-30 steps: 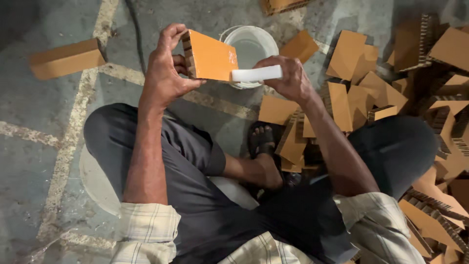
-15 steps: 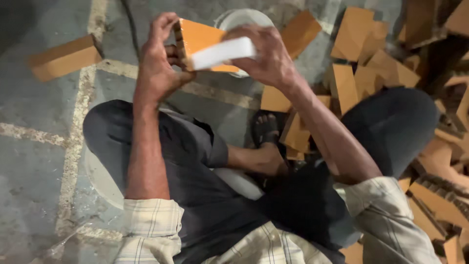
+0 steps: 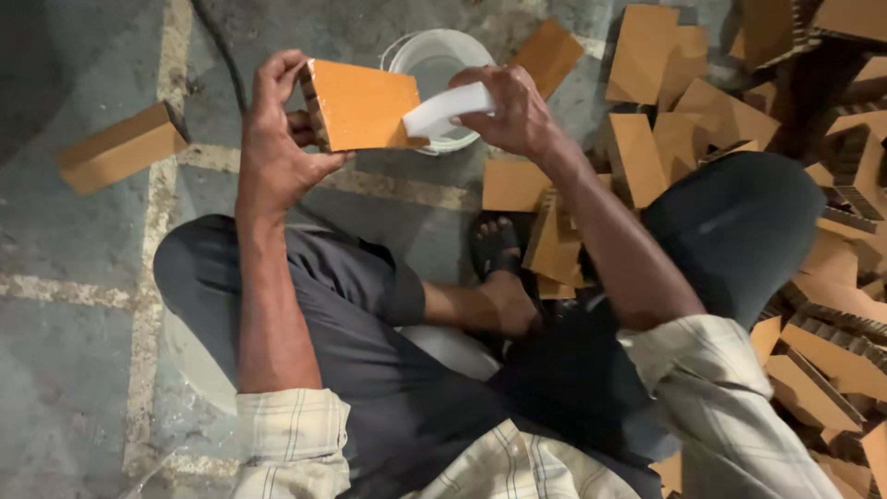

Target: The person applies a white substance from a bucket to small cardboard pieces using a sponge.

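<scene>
Your left hand point(image 3: 277, 139) gripped the orange block point(image 3: 362, 103); your right hand point(image 3: 513, 111) pinched a white strip point(image 3: 445, 109) against its corner, above the bucket point(image 3: 434, 57).

Single head-worn camera looks steeply down, close over the lap point(image 3: 416, 388) and floor point(image 3: 74, 370).

Pale plaid shirt point(image 3: 305, 434), sleeves rolled w/ cuffs well up from left hand point(image 3: 277, 139) & right hand point(image 3: 513, 111); dark trousers point(image 3: 370, 370), black sandal point(image 3: 494, 245). Hands bare.
</scene>
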